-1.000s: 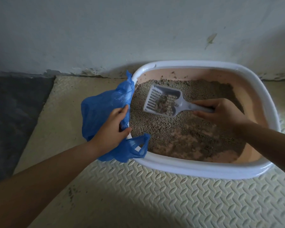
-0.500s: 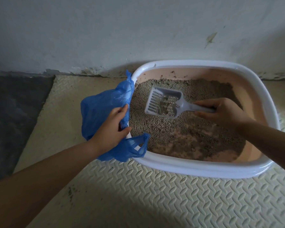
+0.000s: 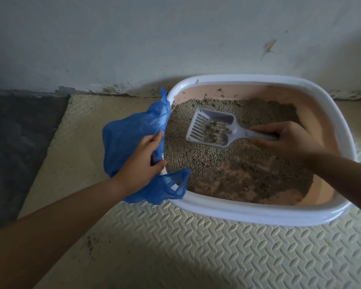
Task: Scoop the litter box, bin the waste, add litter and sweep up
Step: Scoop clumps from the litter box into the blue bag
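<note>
The litter box (image 3: 258, 214) sat on the ridged foam mat (image 3: 217, 253), right up against the wall (image 3: 133, 38). The right hand (image 3: 284, 141) had its fingers wrapped around the handle of the scoop (image 3: 209, 128), whose slotted bowl carried a few dark clumps over the litter (image 3: 206, 163) at the box's far left. The left hand (image 3: 140, 163) gripped the edge of a blue plastic bag (image 3: 124, 138) at the box's left rim, one bag handle flopped inside. Nearer the front, bare pink floor of the box showed through the thin litter.
</note>
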{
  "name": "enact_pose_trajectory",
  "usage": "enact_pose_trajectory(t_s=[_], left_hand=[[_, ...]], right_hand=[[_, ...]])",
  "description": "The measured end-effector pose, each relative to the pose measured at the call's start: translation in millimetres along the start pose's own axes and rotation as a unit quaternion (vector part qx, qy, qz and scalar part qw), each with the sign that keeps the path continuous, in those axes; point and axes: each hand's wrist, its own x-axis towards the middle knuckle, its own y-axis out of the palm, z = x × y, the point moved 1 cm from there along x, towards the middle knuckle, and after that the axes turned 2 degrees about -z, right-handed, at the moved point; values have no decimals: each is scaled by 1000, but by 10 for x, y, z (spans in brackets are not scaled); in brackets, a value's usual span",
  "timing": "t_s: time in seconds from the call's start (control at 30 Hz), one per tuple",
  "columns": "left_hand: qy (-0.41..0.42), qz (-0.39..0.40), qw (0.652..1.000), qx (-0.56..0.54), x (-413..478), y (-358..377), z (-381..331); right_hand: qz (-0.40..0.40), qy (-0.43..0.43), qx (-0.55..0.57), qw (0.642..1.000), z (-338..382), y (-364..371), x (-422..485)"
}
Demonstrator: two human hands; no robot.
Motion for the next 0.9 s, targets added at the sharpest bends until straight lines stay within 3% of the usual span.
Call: enact_pose_trajectory(t_s=[0.53,0.9], left_hand=[[-8,-4,1000,-8,-27,-69,-66],[-23,-104,989,-98,-461,-648,113]], right_hand=[[7,-13,-14,1000,174,-7,-6],[32,-94,21,995,774,28,80]])
